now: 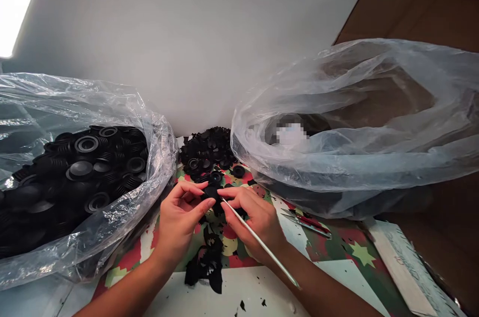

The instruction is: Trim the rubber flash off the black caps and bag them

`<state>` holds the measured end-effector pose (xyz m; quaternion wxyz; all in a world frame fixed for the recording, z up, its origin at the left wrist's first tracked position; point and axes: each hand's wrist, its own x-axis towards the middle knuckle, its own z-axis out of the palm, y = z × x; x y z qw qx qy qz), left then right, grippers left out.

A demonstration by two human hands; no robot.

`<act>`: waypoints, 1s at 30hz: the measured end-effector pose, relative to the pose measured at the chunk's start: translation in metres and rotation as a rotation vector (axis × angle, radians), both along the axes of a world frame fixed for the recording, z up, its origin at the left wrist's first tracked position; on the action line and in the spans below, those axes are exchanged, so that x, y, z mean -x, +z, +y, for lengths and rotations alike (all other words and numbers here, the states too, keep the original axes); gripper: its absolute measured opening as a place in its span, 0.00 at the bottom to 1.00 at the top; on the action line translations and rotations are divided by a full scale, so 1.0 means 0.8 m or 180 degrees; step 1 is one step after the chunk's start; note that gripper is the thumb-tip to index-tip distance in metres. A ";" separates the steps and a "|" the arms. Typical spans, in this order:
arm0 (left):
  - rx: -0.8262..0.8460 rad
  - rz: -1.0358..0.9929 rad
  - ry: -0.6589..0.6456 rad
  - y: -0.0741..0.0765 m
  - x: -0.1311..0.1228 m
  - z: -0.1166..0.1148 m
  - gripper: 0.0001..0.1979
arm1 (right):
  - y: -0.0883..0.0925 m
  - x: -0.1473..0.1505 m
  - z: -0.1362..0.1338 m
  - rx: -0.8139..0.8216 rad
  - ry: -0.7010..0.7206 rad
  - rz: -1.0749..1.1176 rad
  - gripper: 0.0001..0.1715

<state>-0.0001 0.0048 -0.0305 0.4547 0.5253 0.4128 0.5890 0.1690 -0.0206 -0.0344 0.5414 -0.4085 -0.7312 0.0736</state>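
Between thumb and fingers, my left hand [177, 224] pinches a small round black rubber part [211, 192]. My right hand [256, 218] is closed around a thin pale rod [264, 244]; its front end meets the right side of the part, and its long end slants back over my right wrist. The fingertips of both hands are close together at the part. Just beyond them lie loose black ring-shaped parts [238, 171] and a heap of black scraps and parts [209, 145]. Below my hands are torn black rubber scraps [207, 262].
At left, a clear plastic bag [164, 157] holds many ribbed black parts [80, 169]. Another clear bag [337, 177] stands open at right, near cardboard [422, 2]. Red-handled scissors [309, 222] lie on the patterned table covering [337, 247], left of a white box [404, 262].
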 end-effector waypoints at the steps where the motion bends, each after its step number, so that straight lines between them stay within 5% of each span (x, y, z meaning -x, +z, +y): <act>1: -0.0022 0.0020 0.0012 0.001 0.000 0.000 0.12 | -0.002 0.000 0.000 -0.0050 0.0001 -0.0010 0.10; 15: 0.0403 -0.0326 0.0039 0.005 -0.005 -0.003 0.14 | -0.013 0.001 0.006 -0.0725 -0.0203 -0.0540 0.12; 23: 0.0317 -0.0267 -0.0079 0.006 0.000 -0.004 0.13 | 0.000 -0.008 0.001 0.0031 -0.0063 0.0196 0.10; 30: 0.0003 0.0062 -0.0088 0.008 -0.001 -0.006 0.10 | 0.001 -0.010 0.000 0.0032 0.0218 0.0074 0.09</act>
